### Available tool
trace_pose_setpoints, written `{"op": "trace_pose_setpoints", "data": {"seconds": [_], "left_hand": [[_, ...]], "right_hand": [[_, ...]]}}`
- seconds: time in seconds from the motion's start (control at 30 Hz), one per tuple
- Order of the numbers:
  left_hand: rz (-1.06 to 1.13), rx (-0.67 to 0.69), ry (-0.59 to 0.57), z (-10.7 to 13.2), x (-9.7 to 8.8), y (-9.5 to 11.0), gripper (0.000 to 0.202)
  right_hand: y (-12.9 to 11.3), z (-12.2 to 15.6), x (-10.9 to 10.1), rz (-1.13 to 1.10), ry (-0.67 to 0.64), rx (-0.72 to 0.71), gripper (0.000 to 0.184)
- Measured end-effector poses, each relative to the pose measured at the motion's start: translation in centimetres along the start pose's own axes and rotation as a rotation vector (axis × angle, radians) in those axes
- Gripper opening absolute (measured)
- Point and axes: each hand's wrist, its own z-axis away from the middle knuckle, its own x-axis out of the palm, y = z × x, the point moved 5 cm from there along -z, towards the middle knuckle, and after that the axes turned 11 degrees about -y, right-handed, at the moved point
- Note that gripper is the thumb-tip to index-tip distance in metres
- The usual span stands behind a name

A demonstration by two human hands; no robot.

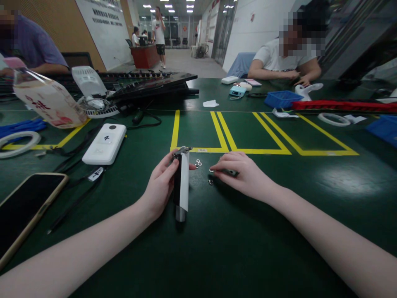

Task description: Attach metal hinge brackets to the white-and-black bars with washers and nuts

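Note:
My left hand [161,182] is wrapped round a black-and-white tube [184,182] held upright, with a metal piece at its top and a silvery lower end. What that tube is I cannot make out. My right hand [240,173] is closed in a pinch just above the table, a small metal ring [211,170] at its fingertips. Another small ring [211,182] lies just below those fingertips. Several more small rings [199,164] sit on the table between my two hands.
The green table [235,240] carries yellow tape boxes [260,152]. To the left are a phone [27,203], a white power bank [104,144], a tilted bottle [49,97] and black cables. A blue tray [282,99] stands at the right back. A person [279,62] sits across the table.

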Motion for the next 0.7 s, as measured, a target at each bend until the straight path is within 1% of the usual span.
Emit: {"op": "trace_pose_setpoints", "data": {"seconds": [0.07, 0.1, 0.17, 0.3, 0.4, 0.6, 0.7], "left_hand": [[0.006, 0.005, 0.003, -0.1, 0.0, 0.0, 0.036], [0.008, 0.007, 0.003, -0.1, 0.0, 0.1, 0.035], [0.010, 0.007, 0.001, -0.1, 0.0, 0.1, 0.031], [0.026, 0.008, -0.007, -0.1, 0.2, 0.2, 0.028], [0.038, 0.011, -0.008, 0.0, 0.1, 0.2, 0.029], [-0.012, 0.029, -0.020, 0.1, 0.2, 0.2, 0.034], [-0.022, 0.042, -0.016, 0.1, 0.2, 0.2, 0.036]], "right_hand": [[-0.6, 0.1, 0.0, 0.027, -0.109, -0.065, 0.013], [-0.8, 0.1, 0.0, 0.044, -0.140, -0.086, 0.013], [-1.1, 0.2, 0.1, 0.067, -0.153, -0.102, 0.013], [-1.2, 0.1, 0.8, 0.043, -0.130, -0.097, 0.012], [-1.1, 0.0, 1.1, 0.036, -0.077, -0.094, 0.012], [-1.2, 0.0, 1.3, 0.063, -0.044, -0.134, 0.015], [-1.1, -0.3, 1.2, 0.062, 0.009, -0.140, 0.018]]}}
